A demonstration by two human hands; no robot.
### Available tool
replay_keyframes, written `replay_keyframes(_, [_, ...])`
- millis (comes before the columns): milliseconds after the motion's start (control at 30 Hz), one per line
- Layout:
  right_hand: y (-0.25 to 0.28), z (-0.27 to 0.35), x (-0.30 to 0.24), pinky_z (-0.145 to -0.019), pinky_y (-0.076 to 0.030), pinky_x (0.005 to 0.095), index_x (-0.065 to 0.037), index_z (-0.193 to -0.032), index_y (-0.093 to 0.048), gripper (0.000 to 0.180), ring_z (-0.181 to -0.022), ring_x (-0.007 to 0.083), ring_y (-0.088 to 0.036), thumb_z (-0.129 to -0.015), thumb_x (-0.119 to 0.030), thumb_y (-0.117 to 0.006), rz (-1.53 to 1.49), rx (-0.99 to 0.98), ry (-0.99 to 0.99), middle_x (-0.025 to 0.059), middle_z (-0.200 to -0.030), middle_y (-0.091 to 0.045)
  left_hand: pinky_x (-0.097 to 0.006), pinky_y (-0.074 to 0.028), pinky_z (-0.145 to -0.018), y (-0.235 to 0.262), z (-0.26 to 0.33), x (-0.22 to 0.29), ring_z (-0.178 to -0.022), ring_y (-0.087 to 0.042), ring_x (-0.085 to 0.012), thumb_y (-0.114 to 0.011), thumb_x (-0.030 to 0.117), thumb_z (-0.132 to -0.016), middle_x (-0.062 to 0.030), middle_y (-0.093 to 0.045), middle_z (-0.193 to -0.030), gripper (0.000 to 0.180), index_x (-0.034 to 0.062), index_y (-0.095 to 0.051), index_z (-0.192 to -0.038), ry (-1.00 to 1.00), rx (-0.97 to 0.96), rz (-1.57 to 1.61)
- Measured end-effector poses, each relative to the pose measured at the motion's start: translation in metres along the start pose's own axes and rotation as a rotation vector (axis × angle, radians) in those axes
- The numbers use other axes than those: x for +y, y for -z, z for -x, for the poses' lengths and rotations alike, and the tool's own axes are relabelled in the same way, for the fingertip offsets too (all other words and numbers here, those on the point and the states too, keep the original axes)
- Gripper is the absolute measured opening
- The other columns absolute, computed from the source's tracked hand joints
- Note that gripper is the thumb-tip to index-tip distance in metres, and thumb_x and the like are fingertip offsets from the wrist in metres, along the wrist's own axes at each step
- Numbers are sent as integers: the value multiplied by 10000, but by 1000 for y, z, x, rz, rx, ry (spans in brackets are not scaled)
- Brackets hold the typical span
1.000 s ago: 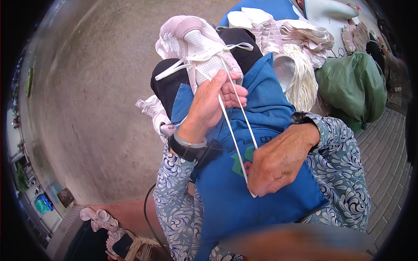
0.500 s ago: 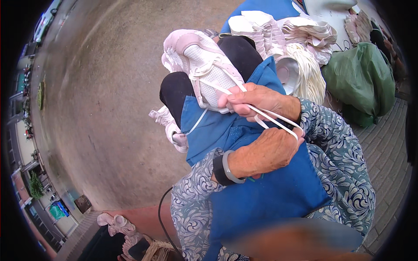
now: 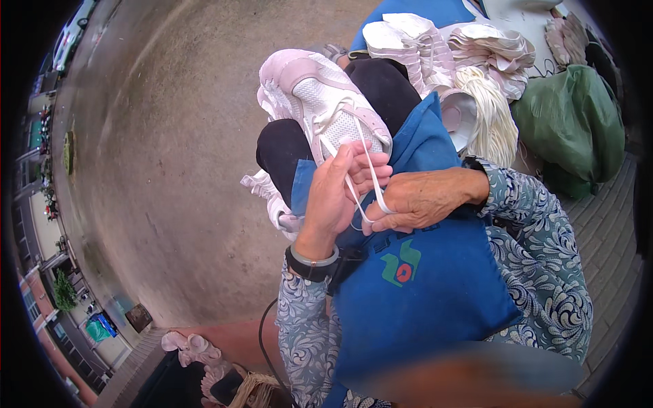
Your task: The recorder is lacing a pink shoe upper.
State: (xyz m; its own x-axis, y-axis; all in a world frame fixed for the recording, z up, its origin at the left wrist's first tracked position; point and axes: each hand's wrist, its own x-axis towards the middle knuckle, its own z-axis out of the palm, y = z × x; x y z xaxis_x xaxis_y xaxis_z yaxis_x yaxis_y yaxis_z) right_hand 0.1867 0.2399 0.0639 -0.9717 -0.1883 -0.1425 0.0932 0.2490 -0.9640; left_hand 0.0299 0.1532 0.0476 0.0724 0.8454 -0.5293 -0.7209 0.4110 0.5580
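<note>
A pink-and-white mesh shoe upper point(image 3: 320, 92) lies across my knees, toe pointing away to the left. From its eyelets a white shoelace point(image 3: 371, 167) stretches back toward me in two strands. My right hand point(image 3: 425, 197) pinches the lace between thumb and fingers, close above the blue apron point(image 3: 442, 292). Just left of it, my left hand point(image 3: 333, 194) is open, palm up, fingers extended at the near end of the upper. The strands cross in front of its fingers; whether they touch the skin I cannot tell.
Stacked pink-and-white uppers point(image 3: 408, 44) stand at the back right beside a hank of white laces point(image 3: 486, 122) and a green plastic bag point(image 3: 575, 126). Another upper point(image 3: 269, 194) sticks out left of my knee. More pink pieces point(image 3: 194, 347) lie at the lower left, near a black cable point(image 3: 264, 326).
My left hand has let go of the lace, swung left from beside my right wrist and turned palm up. My right hand has drawn back from the upper and now pinches the lace nearer me.
</note>
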Motion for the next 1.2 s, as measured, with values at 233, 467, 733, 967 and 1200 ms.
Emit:
replay_keyframes(233, [6,8,-6,-580,-465,358,-33,-1088,-605,287,-587,232,-587,-1013,-257,-442,-101,-55,-23,109,-672,-580,-293,-496,-556,21,10,16,-647,-629,-124,-551,277,-982,-71,-623,-688,294,-15,-590,-981,-202,296,-899])
replay_keyframes(467, [1,2,-9,-599,-474,363,-36,-1085,-601,281,-597,240,-600,-1011,-254,-440,3,83,11,117,-668,-587,-315,-485,-592,23,-25,13,-678,-611,-182,-657,105,-881,-93,-613,-801,131,-13,-602,-890,-941,539,-1466])
replay_keyframes(733, [15,10,-17,-573,-475,315,-36,-1079,-626,244,-577,194,-596,-995,-221,-490,-138,10,-48,72,-639,-582,-303,-479,-569,44,-37,17,-652,-601,-184,-552,92,-913,-103,-615,-784,112,-11,-592,-935,-1042,461,-1467])
replay_keyframes(967, [26,29,-25,-545,-455,305,-36,-1060,-655,263,-544,162,-567,-997,-240,-501,-239,-53,24,11,-589,-551,-296,-492,-631,55,-38,15,-664,-594,-162,-542,163,-938,-90,-611,-744,169,-3,-573,-939,-550,522,-1093])
replay_keyframes(1200, [6,6,-27,-542,-460,418,-30,-1010,-566,231,-599,341,-588,-993,-245,-482,175,65,62,154,-650,-574,-208,-467,-466,28,20,35,-533,-546,-62,-508,411,-986,-30,-608,-729,418,14,-619,-924,-156,387,-1012])
